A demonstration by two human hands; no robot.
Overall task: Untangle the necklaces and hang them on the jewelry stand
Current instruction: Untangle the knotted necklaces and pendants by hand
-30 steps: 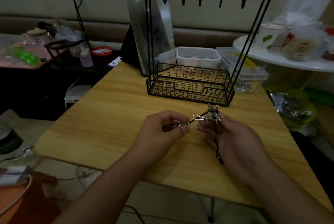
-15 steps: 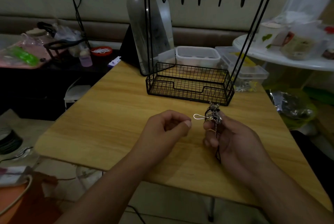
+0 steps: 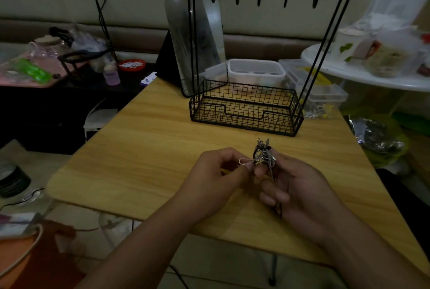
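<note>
On the light wooden table [image 3: 149,149], the black wire jewelry stand [image 3: 246,111] sits at the far centre, its mesh basket base holding nothing visible and its five hooks bare; behind it to the right are clear lidded plastic containers [image 3: 256,72] whose contents cannot be made out. Near the front edge, the left hand [image 3: 209,179] curls its fingers to pinch a thin silver loop. Just right of it, touching that loop, the right hand [image 3: 300,188] grips the tangled bundle of silver and black necklaces [image 3: 264,154] between thumb and fingers, a dark cord trailing down across its palm.
</note>
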